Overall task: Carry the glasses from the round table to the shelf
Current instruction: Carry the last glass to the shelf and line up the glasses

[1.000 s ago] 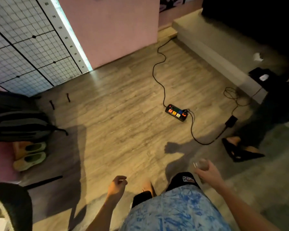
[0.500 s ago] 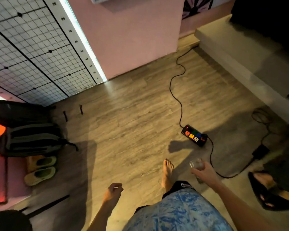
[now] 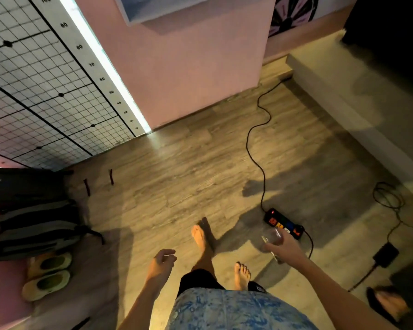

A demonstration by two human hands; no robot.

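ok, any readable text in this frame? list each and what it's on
"100", "80", "80", "70", "60", "50", "40": on the white scale strip beside the grid panel, running downward.
Lowest numbers on that strip: too small to read surely.
Second number down reads "80" but may be a blurred "90".
Power strip: coloured sockets, no legible text.
Backpack: small pale mark, unreadable.
Glass in the right hand: no text.

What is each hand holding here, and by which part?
The right hand holds a clear glass, fingers wrapped around its side wall. The left hand holds nothing; its fingers are loosely curled.
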